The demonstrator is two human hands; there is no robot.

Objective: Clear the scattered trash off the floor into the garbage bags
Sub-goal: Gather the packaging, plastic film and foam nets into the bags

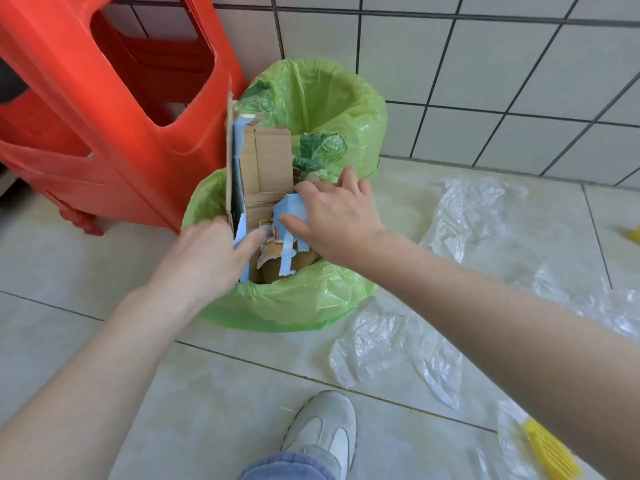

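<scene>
Red plastic stools (104, 109) stand stacked against the tiled wall, beside two green garbage bags (304, 299). The nearer bag holds torn cardboard (266, 157) standing on end. Clear plastic sheets (391, 344) lie scattered on the floor (69, 258). The left hand (204, 254) grips the cardboard's lower edge; the right hand (336, 216), fingers spread, presses blue-printed scraps (291, 209) down.
</scene>
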